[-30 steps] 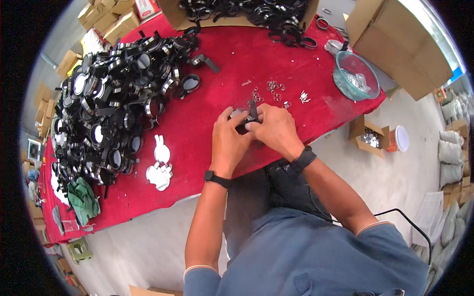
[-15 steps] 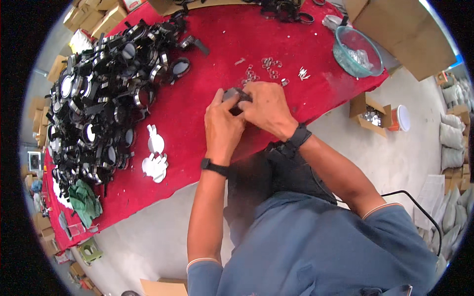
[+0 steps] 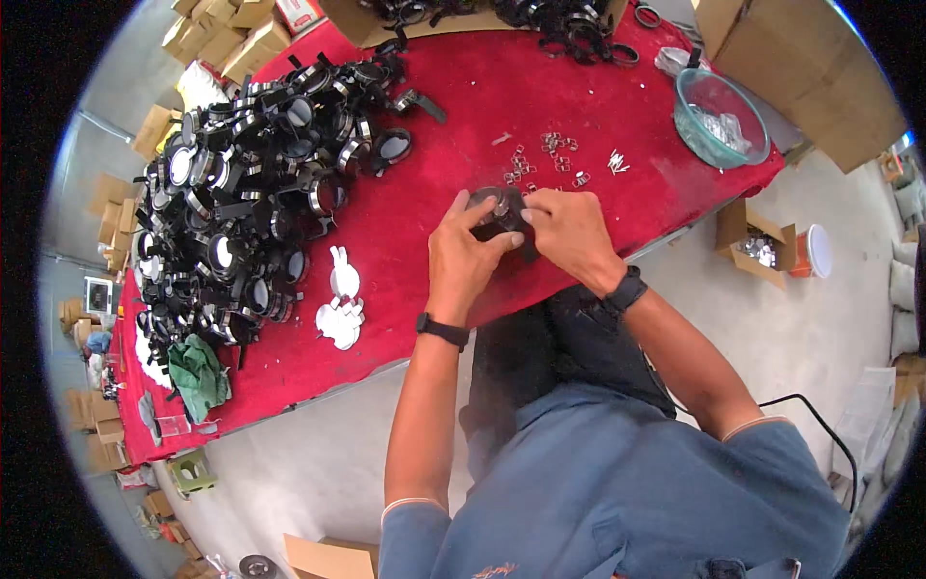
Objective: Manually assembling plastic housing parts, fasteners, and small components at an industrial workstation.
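Over the near edge of the red-covered table, my left hand (image 3: pixel 463 256) grips a dark wristwatch (image 3: pixel 502 205) between thumb and fingers. My right hand (image 3: pixel 577 234) pinches its black strap from the right side; fingers partly hide it. Just beyond the hands lie several small metal buckles (image 3: pixel 555 145) and a few thin white pins (image 3: pixel 618 161). To the left is a large heap of black-strapped watches (image 3: pixel 256 203) with round metal cases. White tabbed discs (image 3: pixel 340 323) lie between that heap and my left hand.
A teal plastic basin (image 3: pixel 696 150) holding clear bags stands at the table's right end. A cardboard box (image 3: pixel 743 236) of metal parts and a white-lidded bucket (image 3: pixel 819 251) are on the floor. Green cloth (image 3: pixel 198 376) lies at the left; an open carton (image 3: pixel 463 26) of watches sits at the back.
The whole view has shifted, so the table sits further right in the picture. My left fingers have spread a little around the watch, showing more of it; both hands keep hold.
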`<state>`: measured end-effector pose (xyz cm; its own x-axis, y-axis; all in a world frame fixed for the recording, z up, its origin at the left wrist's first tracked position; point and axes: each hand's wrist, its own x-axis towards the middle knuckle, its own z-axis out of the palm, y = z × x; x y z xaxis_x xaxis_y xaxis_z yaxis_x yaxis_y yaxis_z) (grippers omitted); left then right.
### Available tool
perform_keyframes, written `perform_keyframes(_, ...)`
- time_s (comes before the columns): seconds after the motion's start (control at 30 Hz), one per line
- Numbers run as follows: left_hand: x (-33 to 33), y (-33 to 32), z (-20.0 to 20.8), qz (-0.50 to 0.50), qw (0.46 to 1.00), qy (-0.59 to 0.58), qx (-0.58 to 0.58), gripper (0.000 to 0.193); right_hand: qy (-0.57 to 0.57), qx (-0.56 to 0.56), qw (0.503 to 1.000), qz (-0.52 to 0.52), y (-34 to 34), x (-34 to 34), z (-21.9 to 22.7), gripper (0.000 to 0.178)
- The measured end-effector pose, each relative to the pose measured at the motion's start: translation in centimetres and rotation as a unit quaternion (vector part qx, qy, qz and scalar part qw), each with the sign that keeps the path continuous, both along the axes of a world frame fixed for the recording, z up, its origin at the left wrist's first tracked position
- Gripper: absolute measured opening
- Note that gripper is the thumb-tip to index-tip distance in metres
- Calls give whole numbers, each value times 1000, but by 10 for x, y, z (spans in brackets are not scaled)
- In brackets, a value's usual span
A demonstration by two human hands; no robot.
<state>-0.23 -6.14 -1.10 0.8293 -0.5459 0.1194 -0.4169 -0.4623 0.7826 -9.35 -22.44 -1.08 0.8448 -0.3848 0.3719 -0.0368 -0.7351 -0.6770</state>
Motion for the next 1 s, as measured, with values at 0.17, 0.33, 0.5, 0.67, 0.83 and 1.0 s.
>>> perform_keyframes(0.17, 6, 5, -5, -19, 1000, 21, -5, 71, 9, 54, 998, -30, -13, 0, -7, 14)
perform_keyframes(0.33, 6, 4, -9, -12, 1000, 12, -15, 66, 17, 119, 991, -49, -3, 13, -8, 16)
perform_keyframes(0.5, 3, -2, -8, -1, 997, -78, 7, 54, 36, 43, 998, -22, 14, 13, -1, 25)
perform_keyframes(0.67, -4, -10, -9, 8, 995, -101, 2, 43, 57, -59, 996, -38, 19, 15, 12, 27)
perform_keyframes(0.83, -2, -13, -8, -15, 993, -119, 6, 37, 29, -114, 993, -21, 16, 22, 8, 21)
perform_keyframes(1.0, -2, -12, -7, -5, 993, -115, -5, 35, -18, -85, 996, -11, 17, 27, -8, 20)
